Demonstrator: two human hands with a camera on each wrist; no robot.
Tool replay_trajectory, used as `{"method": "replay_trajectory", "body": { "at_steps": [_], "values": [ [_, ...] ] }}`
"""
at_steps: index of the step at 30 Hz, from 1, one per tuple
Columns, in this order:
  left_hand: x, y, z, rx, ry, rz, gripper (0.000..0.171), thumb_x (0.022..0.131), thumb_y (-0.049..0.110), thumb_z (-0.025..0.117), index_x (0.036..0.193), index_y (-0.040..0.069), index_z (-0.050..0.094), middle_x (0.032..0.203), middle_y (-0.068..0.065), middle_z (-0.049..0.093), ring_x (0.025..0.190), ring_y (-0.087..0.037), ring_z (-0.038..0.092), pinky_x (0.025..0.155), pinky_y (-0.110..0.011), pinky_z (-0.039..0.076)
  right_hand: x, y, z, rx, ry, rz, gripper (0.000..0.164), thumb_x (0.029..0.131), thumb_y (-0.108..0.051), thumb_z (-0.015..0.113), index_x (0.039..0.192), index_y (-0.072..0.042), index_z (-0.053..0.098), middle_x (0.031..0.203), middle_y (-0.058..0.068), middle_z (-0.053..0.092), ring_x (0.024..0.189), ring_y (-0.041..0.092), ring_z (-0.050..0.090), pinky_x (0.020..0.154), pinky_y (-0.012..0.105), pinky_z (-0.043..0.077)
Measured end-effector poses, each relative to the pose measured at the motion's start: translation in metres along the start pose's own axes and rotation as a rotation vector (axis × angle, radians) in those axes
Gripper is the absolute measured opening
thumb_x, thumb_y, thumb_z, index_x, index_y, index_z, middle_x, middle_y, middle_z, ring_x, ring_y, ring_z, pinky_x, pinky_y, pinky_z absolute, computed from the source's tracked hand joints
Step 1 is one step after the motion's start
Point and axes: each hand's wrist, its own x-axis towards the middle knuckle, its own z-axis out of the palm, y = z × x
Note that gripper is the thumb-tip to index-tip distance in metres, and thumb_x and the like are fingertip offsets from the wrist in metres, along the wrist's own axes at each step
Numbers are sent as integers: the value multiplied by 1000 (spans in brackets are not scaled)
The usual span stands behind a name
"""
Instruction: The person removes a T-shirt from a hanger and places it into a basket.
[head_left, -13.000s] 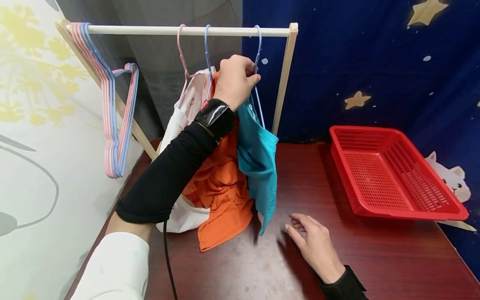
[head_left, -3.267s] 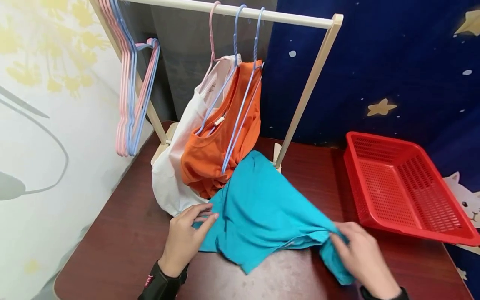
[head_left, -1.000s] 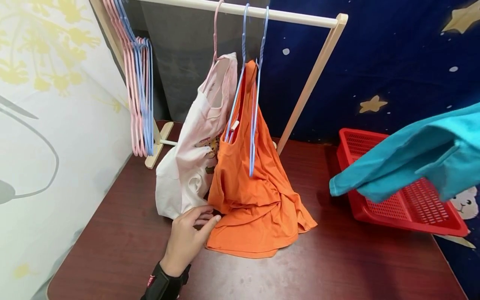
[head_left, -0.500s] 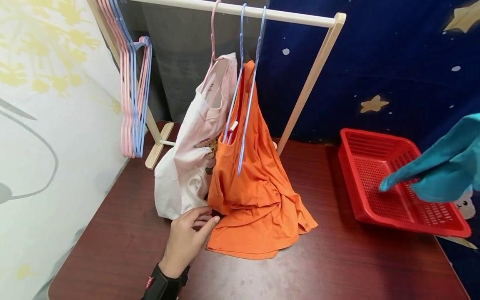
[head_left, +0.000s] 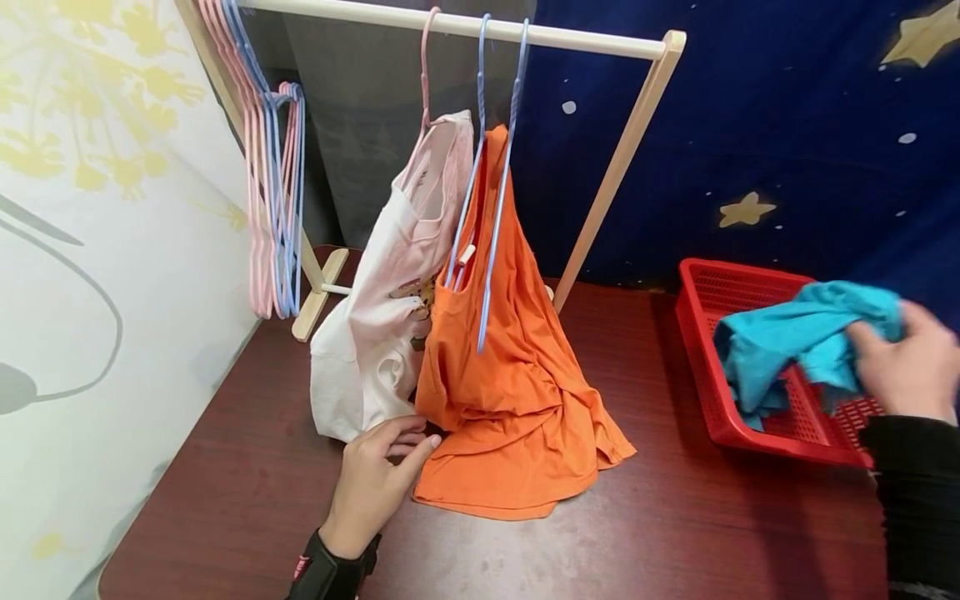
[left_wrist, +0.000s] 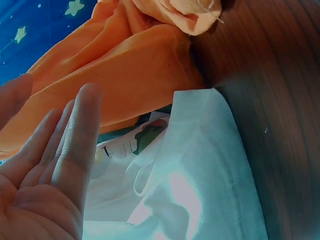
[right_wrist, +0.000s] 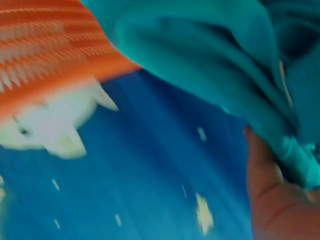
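Observation:
My right hand (head_left: 911, 362) grips a bunched teal shirt (head_left: 806, 321) at the red plastic basket (head_left: 701, 358); part of the shirt sags inside the rim. In the right wrist view, the thumb presses against the folds of the teal shirt (right_wrist: 200, 60); the other fingers are mostly hidden. My left hand (head_left: 378, 483) stays low by the hems of a white shirt (head_left: 367, 333) and an orange shirt (head_left: 502, 375), its fingers loosely extended. In the left wrist view, that hand (left_wrist: 55, 165) holds nothing; whether it touches cloth I cannot tell.
A white rail (head_left: 585, 43) on a wooden stand carries the white shirt's pink hanger (head_left: 425, 83), the orange shirt's blue hanger (head_left: 481, 83) and a bare blue hanger (head_left: 515, 92). Several spare hangers (head_left: 262, 192) cluster at the left end. A brown table (head_left: 675, 533) lies beneath.
The teal shirt came off the right blue hanger, lay across the orange shirt, then swung out rightward. Now my right hand has brought it down into the basket. The left hand has lately stayed put.

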Motion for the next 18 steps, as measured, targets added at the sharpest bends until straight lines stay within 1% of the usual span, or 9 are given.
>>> {"method": "replay_trajectory", "body": {
  "at_steps": [1,2,3,6,7,9,11,14,18],
  "values": [
    [0,0,0,-1,1,0,24,82,27,68,97,9,67,85,-2,67,67,-4,63,61,-12,50,-17,-21,1,-59,-38,-50,46,90,-25,51,131,-6,46,112,26,53,90,40,46,83,52,33],
    [0,0,1,-2,2,2,24,81,27,69,97,8,67,85,-2,66,67,-4,63,61,-12,50,-29,-28,5,-117,-103,-126,49,90,-26,51,133,-2,42,117,30,50,97,46,45,87,57,30],
    [0,0,1,-3,4,4,25,81,26,69,97,7,67,86,-2,67,67,-4,64,61,-12,50,-37,-32,9,-166,-175,-201,51,91,-27,51,133,2,40,118,36,47,100,52,42,87,62,27],
    [-1,0,2,-11,1,3,25,81,26,69,98,7,67,86,-2,67,67,-4,64,61,-12,51,-44,-29,26,-247,-452,-338,60,89,-30,56,131,8,37,118,40,43,102,54,42,83,64,33],
    [-1,0,2,-11,0,4,25,81,26,69,98,8,67,86,-1,67,67,-4,64,61,-12,51,-44,-28,31,-261,-529,-365,63,88,-32,58,131,10,36,118,40,42,102,55,42,80,64,35],
    [-1,1,2,-10,0,5,24,81,26,69,98,9,67,86,-1,67,67,-4,64,61,-12,51,-42,-25,37,-282,-643,-381,74,85,-39,60,132,11,34,122,41,39,106,56,39,81,66,35],
    [-1,1,2,-5,1,6,23,81,26,69,98,11,67,86,2,66,67,-4,64,60,-13,51,-39,-25,37,-301,-704,-365,84,83,-45,61,134,12,28,125,42,33,110,58,33,85,68,31],
    [-1,1,1,-1,1,5,22,81,27,69,99,14,66,86,4,66,67,-3,64,60,-13,51,-36,-27,34,-309,-728,-336,90,82,-50,59,135,13,25,127,43,31,112,59,29,88,69,27],
    [-2,1,1,-7,-4,6,24,81,27,69,99,12,66,87,3,66,68,-3,64,60,-12,50,-40,-31,29,-329,-737,-324,95,80,-57,57,135,14,24,127,43,30,112,60,28,89,69,27]
  ]
}}
